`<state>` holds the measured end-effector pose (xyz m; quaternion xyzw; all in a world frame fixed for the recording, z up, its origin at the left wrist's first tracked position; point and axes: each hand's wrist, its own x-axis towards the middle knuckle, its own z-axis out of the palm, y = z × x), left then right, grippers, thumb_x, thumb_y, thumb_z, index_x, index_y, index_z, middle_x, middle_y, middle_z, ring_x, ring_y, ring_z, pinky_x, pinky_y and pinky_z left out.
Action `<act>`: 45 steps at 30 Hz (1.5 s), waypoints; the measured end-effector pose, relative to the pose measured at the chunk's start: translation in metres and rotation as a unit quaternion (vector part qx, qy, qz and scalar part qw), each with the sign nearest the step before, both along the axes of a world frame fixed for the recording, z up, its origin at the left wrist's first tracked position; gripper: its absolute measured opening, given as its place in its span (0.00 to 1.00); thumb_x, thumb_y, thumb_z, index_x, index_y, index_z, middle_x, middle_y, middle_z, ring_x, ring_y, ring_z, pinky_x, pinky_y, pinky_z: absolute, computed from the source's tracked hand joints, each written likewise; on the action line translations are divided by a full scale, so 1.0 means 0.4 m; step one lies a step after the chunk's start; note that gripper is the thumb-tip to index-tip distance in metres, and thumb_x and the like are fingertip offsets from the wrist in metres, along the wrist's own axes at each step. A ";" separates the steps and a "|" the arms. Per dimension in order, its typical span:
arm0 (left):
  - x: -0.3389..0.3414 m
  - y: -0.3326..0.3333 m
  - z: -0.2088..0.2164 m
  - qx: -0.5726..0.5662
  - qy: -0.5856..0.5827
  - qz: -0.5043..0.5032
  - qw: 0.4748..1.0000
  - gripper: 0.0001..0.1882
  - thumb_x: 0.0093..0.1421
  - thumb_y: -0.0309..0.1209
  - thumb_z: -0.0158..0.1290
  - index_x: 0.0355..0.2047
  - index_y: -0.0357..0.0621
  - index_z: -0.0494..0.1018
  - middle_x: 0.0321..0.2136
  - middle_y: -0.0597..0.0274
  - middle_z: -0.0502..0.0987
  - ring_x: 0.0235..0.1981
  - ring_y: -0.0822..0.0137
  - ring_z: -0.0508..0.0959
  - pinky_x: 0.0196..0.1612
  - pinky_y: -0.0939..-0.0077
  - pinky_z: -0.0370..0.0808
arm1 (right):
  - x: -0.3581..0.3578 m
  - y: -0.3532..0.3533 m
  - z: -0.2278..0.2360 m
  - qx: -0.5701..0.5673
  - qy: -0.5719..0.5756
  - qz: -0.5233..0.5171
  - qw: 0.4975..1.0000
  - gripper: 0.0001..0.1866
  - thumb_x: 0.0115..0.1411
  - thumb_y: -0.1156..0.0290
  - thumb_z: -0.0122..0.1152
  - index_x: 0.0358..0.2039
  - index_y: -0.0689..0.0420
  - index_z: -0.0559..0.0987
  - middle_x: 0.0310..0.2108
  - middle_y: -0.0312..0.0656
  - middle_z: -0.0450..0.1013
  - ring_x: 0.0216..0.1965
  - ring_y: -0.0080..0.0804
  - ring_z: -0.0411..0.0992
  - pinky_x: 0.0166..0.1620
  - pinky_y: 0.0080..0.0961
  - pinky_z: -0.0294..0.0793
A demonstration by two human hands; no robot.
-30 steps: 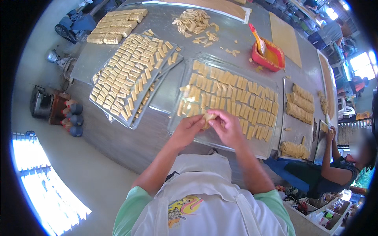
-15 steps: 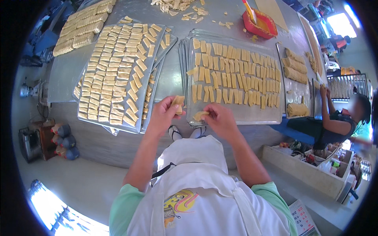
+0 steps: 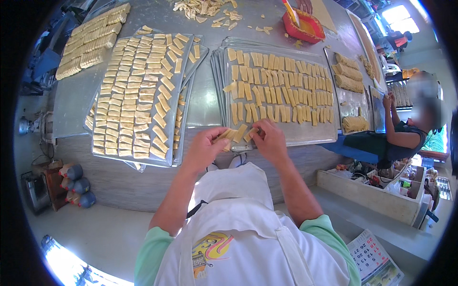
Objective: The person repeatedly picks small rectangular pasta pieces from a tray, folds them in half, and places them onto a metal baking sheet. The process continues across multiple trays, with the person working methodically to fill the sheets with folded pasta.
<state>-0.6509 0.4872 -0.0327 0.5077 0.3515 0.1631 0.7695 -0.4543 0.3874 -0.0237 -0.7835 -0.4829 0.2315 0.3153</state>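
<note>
At the near left corner of the right metal tray (image 3: 310,134), my left hand (image 3: 204,150) is closed on a few pale dough strips (image 3: 228,135) between thumb and fingers. Close beside it, my right hand (image 3: 271,144) pinches a single dough strip (image 3: 250,135) at the tray's surface. Between the two hands another dough strip (image 3: 239,133) lies tilted on the tray. Beyond them, rows of similar strips (image 3: 272,94) cover most of this tray. A second tray on the left bears many more dough strips (image 3: 125,97) in columns, its right column set slantwise.
Stacked dough strips (image 3: 95,38) stand far left. Dough scraps (image 3: 205,6) lie at the back, near a red container (image 3: 303,27) with a brush in it and someone's hand behind. At right are dough rolls (image 3: 348,76) on a tray and a co-worker (image 3: 405,136) at the table.
Both hands have come together over the near edge of the right tray. A strip now lies on the tray between them. Another person's hand has appeared behind the red container.
</note>
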 end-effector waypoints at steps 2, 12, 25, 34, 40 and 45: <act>0.014 -0.004 0.002 0.003 -0.003 -0.010 1.000 0.16 0.62 0.24 0.51 0.50 0.32 0.74 0.38 0.64 0.79 0.36 0.77 0.77 0.41 0.80 0.75 | -0.010 -0.002 0.013 0.041 -0.013 -0.010 0.999 0.11 0.51 0.78 0.68 0.36 0.59 0.79 0.30 0.36 0.75 0.26 0.22 0.71 0.29 0.21 0.69; 0.114 -0.058 -0.003 -0.031 -0.008 -0.047 0.998 0.15 0.66 0.32 0.52 0.47 0.33 0.77 0.34 0.64 0.80 0.34 0.77 0.77 0.38 0.79 0.77 | -0.021 -0.051 0.039 0.151 0.024 -0.009 0.988 0.10 0.48 0.81 0.69 0.31 0.58 0.78 0.32 0.38 0.76 0.26 0.24 0.71 0.29 0.20 0.69; 0.101 -0.020 -0.017 -0.033 -0.003 0.008 0.999 0.15 0.66 0.28 0.49 0.48 0.31 0.74 0.35 0.60 0.80 0.37 0.72 0.81 0.40 0.78 0.77 | 0.037 -0.058 -0.016 0.010 -0.027 -0.073 0.997 0.09 0.53 0.78 0.67 0.36 0.59 0.78 0.31 0.38 0.77 0.24 0.22 0.72 0.31 0.22 0.72; 0.187 -0.081 -0.031 0.023 0.052 -0.138 0.989 0.15 0.65 0.26 0.48 0.50 0.33 0.74 0.33 0.58 0.81 0.32 0.70 0.82 0.38 0.78 0.77 | 0.061 -0.101 0.009 -0.044 0.052 -0.082 0.994 0.12 0.54 0.76 0.66 0.40 0.59 0.79 0.34 0.42 0.78 0.26 0.27 0.74 0.32 0.24 0.73; 0.169 -0.071 -0.040 0.015 0.054 -0.129 0.990 0.16 0.67 0.26 0.46 0.52 0.33 0.72 0.36 0.58 0.81 0.31 0.68 0.83 0.37 0.76 0.78 | 0.088 -0.077 -0.011 -0.008 -0.039 -0.109 0.993 0.12 0.55 0.73 0.67 0.41 0.59 0.79 0.33 0.42 0.78 0.27 0.29 0.75 0.33 0.25 0.74; 0.226 -0.082 -0.005 0.038 0.035 -0.222 0.974 0.19 0.68 0.28 0.44 0.57 0.34 0.68 0.38 0.56 0.80 0.31 0.68 0.83 0.36 0.76 0.78 | 0.108 -0.121 0.018 -0.034 0.113 -0.060 0.991 0.13 0.55 0.73 0.66 0.42 0.59 0.79 0.32 0.40 0.77 0.27 0.29 0.74 0.32 0.25 0.74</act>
